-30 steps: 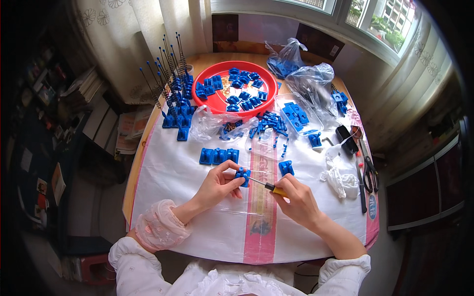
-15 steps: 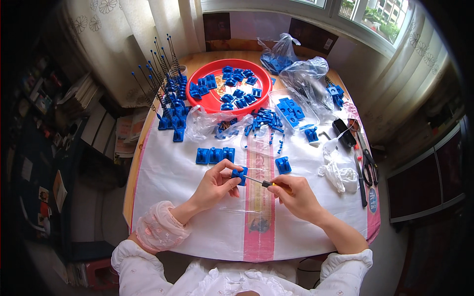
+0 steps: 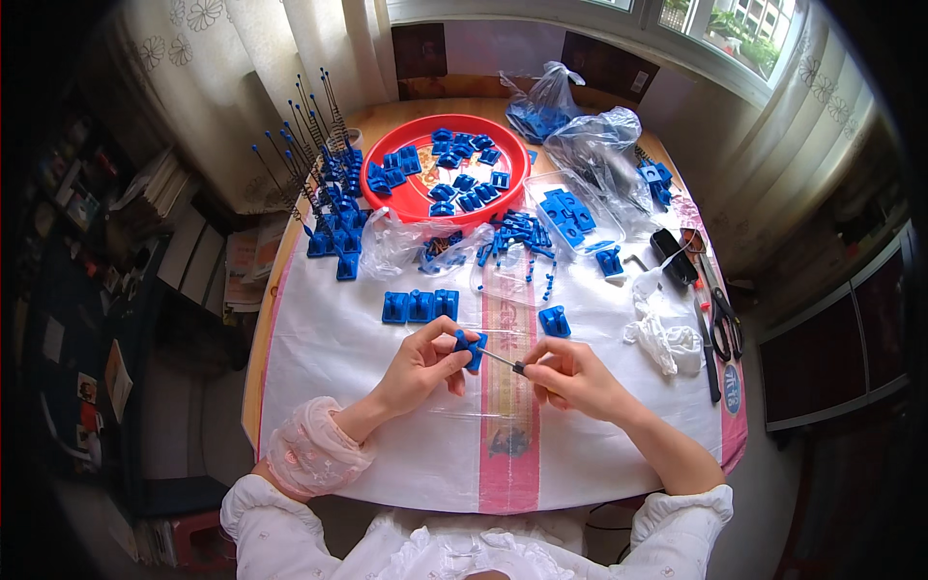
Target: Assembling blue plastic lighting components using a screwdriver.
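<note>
Between the thumb and fingers of my left hand (image 3: 422, 364) is a small blue plastic part (image 3: 472, 350), held up over the white cloth. My right hand (image 3: 570, 377) grips a screwdriver (image 3: 499, 358) by its handle, which the fingers mostly cover. The metal shaft points left and its tip meets the blue part; whether a screw sits there is too small to see. Beyond my left hand stand several blue parts in a row (image 3: 421, 306). A single blue part (image 3: 554, 321) lies beyond my right hand.
A red round tray (image 3: 440, 217) holds several blue parts. At the back left stand blue bases with black springs (image 3: 333, 227). Clear plastic bags (image 3: 604, 145) and a clear box (image 3: 619, 232) lie at the back right. Scissors (image 3: 723, 324), a knife (image 3: 710, 362) and a crumpled white bag (image 3: 667, 333) are on the right.
The blue part has turned a little in my left hand. My right fingers have shifted on the screwdriver, covering more of its handle, and its shaft slants more steeply.
</note>
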{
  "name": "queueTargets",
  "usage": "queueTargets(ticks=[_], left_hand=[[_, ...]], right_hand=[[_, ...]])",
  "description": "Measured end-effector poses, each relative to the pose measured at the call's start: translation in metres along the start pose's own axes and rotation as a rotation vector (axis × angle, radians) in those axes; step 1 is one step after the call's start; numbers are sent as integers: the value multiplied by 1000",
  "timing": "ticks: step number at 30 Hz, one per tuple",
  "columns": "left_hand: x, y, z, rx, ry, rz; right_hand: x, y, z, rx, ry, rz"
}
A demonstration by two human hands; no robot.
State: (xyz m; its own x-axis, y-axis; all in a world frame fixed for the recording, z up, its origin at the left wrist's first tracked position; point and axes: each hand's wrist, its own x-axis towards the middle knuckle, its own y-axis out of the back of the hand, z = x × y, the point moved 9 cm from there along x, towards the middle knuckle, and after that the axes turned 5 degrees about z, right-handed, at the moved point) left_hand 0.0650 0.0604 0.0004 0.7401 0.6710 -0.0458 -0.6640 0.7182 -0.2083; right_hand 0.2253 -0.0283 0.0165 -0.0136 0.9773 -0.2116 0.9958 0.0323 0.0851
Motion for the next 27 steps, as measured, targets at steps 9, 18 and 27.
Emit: queueTargets(ticks=[9, 18, 27], left_hand=[[3, 6, -10, -126, 61, 49], [-5, -4, 2, 190, -99, -1], [-7, -6, 27, 397, -326, 70]], right_hand=[[-24, -8, -51, -895, 672, 340], [1, 2, 14, -87, 38, 40], [-1, -14, 28, 414, -294, -293]])
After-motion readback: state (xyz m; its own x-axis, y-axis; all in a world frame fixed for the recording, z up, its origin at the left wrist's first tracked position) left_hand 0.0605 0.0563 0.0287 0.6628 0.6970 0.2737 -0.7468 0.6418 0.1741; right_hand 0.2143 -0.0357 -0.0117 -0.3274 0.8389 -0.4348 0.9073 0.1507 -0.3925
